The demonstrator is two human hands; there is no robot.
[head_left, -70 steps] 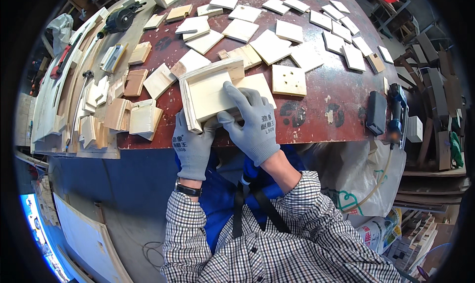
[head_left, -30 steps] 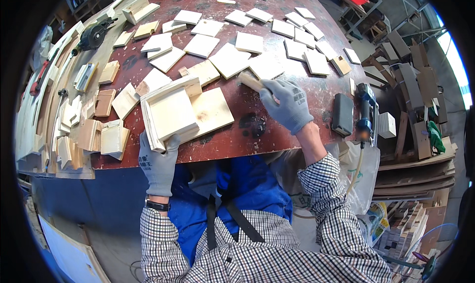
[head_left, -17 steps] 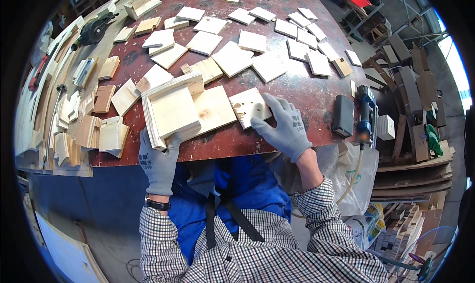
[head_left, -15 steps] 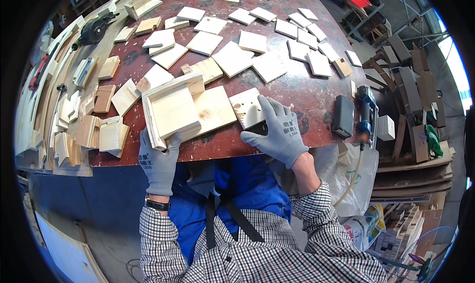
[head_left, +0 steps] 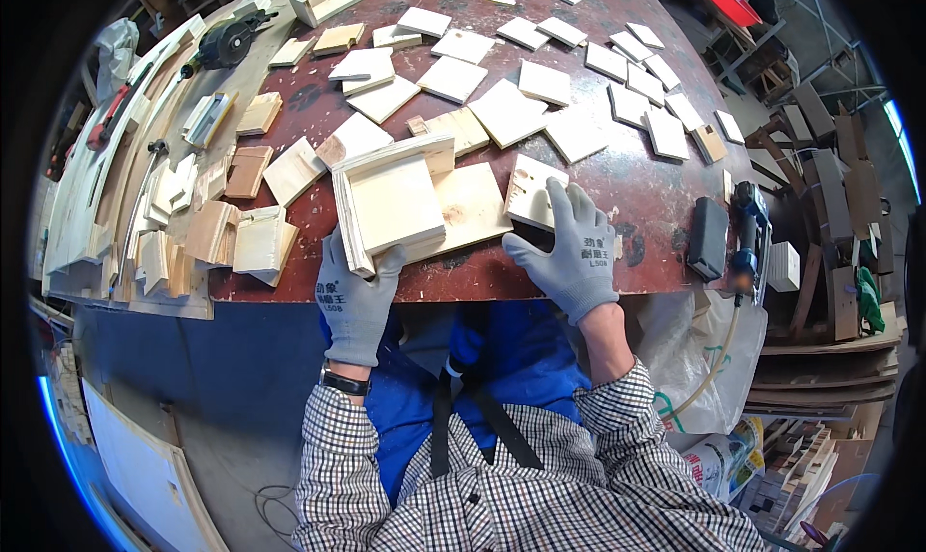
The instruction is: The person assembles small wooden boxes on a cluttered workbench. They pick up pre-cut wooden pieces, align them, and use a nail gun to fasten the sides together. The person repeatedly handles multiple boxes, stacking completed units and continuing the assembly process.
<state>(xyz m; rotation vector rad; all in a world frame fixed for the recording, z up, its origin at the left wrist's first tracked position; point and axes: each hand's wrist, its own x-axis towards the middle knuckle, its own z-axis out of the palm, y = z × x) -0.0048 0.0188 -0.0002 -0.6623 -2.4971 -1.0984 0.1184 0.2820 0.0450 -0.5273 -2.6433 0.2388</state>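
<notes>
A shallow plywood tray with raised side strips lies near the front edge of the red-brown worktable, on top of a flat plywood panel. My left hand, in a grey glove, grips the tray's near corner from below the table edge. My right hand, also gloved, is closed on a small square plywood piece just right of the panel, lifting its near edge.
Several square plywood pieces lie scattered over the far half of the table. Stacked offcuts and long strips crowd the left side. A cordless drill and a black block sit at the right edge. A power tool lies far left.
My right hand reached out to the scattered pieces, took a square plywood piece and drew it back to the near edge. My left hand stayed on the tray.
</notes>
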